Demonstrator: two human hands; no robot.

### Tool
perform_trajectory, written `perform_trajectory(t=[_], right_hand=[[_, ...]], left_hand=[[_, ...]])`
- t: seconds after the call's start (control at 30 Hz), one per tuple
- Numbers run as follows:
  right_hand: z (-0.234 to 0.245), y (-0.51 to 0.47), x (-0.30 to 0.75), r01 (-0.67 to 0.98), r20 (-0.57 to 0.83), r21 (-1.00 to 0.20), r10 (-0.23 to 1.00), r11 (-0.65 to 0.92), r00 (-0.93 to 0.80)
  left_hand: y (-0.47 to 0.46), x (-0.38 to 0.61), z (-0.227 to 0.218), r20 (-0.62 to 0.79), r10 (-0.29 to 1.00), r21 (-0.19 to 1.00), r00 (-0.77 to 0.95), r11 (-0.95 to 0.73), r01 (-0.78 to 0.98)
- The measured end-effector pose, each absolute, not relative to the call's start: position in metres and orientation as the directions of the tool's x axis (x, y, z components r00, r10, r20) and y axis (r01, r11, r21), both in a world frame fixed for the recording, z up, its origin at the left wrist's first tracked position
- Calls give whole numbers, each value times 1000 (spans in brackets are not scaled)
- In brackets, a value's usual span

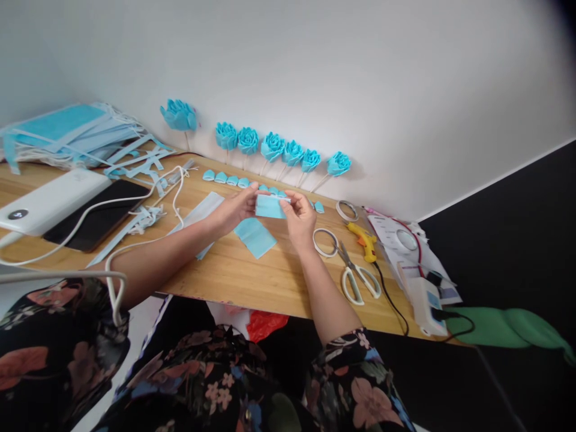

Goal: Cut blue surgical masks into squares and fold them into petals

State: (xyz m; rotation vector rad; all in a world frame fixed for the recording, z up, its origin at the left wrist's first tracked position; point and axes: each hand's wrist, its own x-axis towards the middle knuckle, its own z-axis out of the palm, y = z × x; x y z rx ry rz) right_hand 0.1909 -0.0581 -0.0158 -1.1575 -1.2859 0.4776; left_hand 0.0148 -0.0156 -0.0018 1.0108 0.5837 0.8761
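Between my two hands, a small folded piece of light blue mask fabric (270,206) is held up above the wooden table (252,279). My left hand (238,209) pinches its left end. My right hand (300,217) grips the right end with the thumb in front. Below it lies a flat blue fabric piece (255,237), and to the left a pale strip of fabric (202,210). A row of small folded blue petals (220,177) runs behind my hands, partly hidden by them. Several blue fabric flowers (273,147) on sticks lean against the wall.
White-handled scissors (355,276), tape rolls (325,242) and a yellow glue gun (363,242) lie on the right, near a white power strip (427,306). On the left are a mask pile (67,129), a white power bank (54,201), a black phone (101,213) and a white cable (112,201).
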Motion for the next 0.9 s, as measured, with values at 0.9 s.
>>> perform_trajectory(t=[0.9], right_hand=[[-8,-66,189,612,625,-652,775,448,98]], left_hand=[[-16,12,-1,339,852,918,399,-393,61]])
